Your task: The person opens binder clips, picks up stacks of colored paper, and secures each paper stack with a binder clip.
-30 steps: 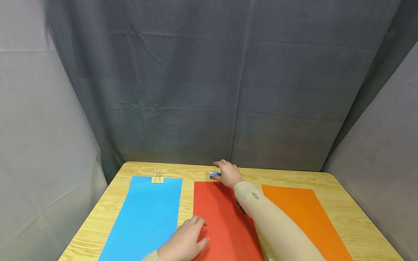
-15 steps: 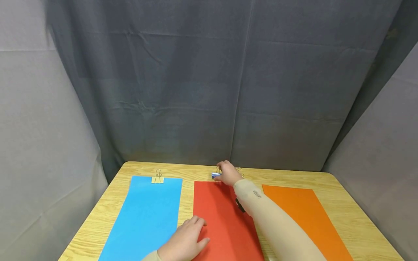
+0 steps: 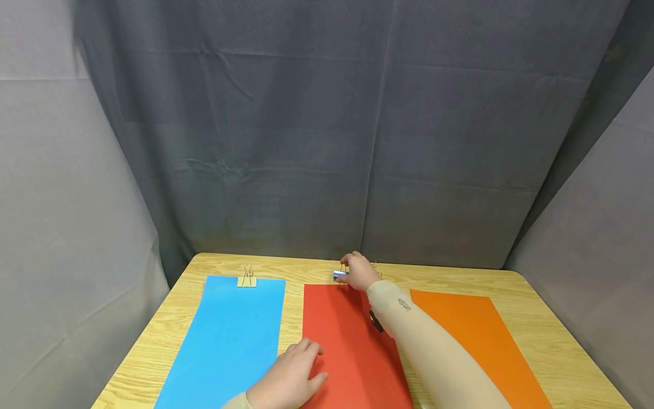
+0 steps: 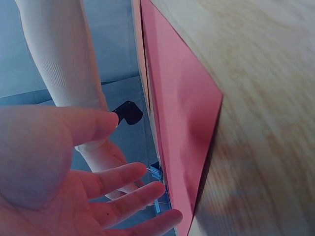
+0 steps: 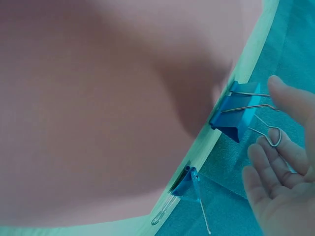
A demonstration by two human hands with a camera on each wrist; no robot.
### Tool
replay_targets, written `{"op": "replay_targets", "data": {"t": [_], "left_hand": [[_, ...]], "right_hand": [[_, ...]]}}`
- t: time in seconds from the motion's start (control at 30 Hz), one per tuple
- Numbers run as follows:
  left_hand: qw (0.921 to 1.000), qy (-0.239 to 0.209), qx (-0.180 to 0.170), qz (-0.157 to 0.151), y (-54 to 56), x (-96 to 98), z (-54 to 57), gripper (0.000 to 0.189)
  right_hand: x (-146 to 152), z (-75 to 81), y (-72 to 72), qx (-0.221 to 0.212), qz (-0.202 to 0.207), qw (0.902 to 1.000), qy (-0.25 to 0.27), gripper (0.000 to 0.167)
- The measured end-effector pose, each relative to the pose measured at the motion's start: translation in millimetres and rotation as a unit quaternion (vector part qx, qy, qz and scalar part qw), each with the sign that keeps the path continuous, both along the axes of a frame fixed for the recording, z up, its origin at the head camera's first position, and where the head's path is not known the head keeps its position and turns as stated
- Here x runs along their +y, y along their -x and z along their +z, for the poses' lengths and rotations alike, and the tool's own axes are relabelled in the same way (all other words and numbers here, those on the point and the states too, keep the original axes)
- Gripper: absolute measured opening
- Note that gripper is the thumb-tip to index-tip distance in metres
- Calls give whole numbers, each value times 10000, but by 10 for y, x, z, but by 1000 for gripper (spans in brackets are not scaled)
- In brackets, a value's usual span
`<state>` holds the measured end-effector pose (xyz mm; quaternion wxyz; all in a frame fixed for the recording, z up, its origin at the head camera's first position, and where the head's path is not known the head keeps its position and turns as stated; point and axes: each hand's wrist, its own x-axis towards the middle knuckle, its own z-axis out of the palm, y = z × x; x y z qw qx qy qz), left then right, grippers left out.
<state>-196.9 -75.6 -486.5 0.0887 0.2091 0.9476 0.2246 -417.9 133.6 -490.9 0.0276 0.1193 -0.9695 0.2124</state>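
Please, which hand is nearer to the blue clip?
Right. The right hand is at the blue clip, holding it; the left hand is apart from it, lower in the head view.

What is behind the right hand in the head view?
The blue binder clip is partly behind the right hand: its left end shows, the rest is covered. The right wrist view shows a second binder clip, whose body is hidden in the head view.
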Motion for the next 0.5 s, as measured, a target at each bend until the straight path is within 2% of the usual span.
{"op": "replay_targets", "data": {"t": [0.33, 0.5], "left_hand": [[10000, -7, 23, -20, 3, -2, -10, 36], [10000, 21, 13, -19, 5, 1, -10, 36]], "right_hand": [[51, -54, -25, 206, 107, 9997, -75, 49], [79, -61, -46, 261, 163, 9995, 100, 46]]}}
